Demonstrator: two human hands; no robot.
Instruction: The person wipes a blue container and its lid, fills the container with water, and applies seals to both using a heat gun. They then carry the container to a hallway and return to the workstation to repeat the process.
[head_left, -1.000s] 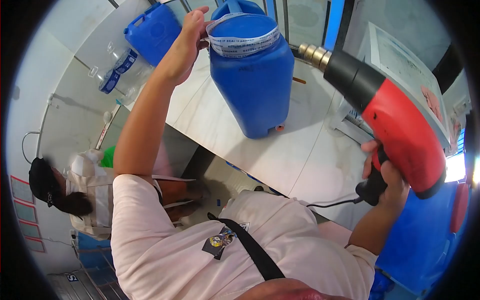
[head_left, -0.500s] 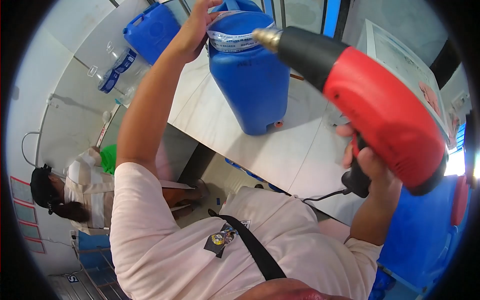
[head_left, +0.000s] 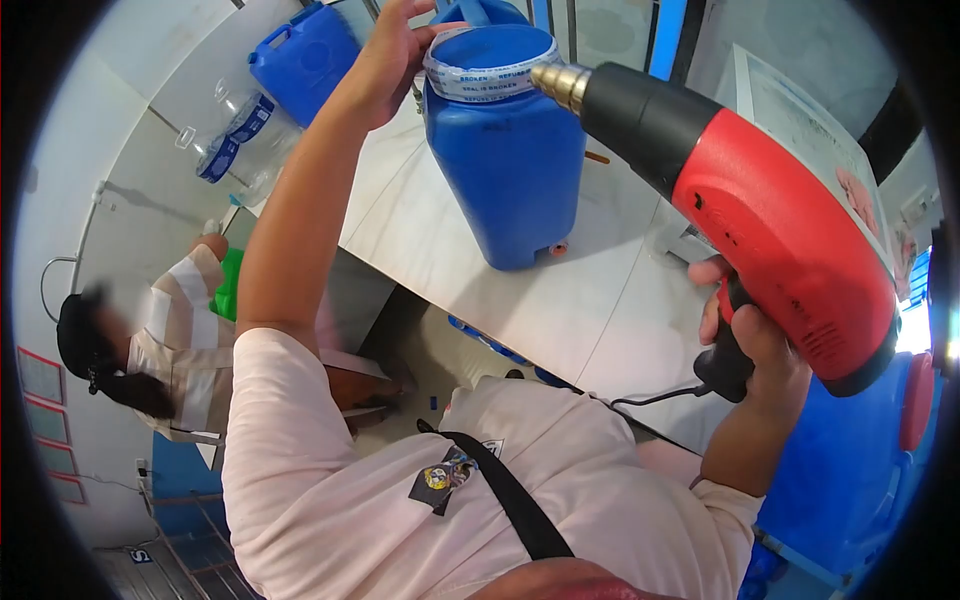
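A tall blue container stands on the white table, with a printed clear seal band around its lid. My left hand is at the left side of the lid, its fingers at the band's edge; whether they grip it is hard to tell. My right hand is wrapped round the black handle of a red heat gun. The gun's metal nozzle points left, close to the right side of the band. A black cord runs from the handle's base.
Another person is at the lower left near a green object. A blue jerrycan and clear bottles stand at the upper left. A large blue container is at the right, and a framed panel at the upper right.
The heat gun and my right hand have shifted slightly right and down. The band sits closer around the lid. The other person's arm and the green object have moved.
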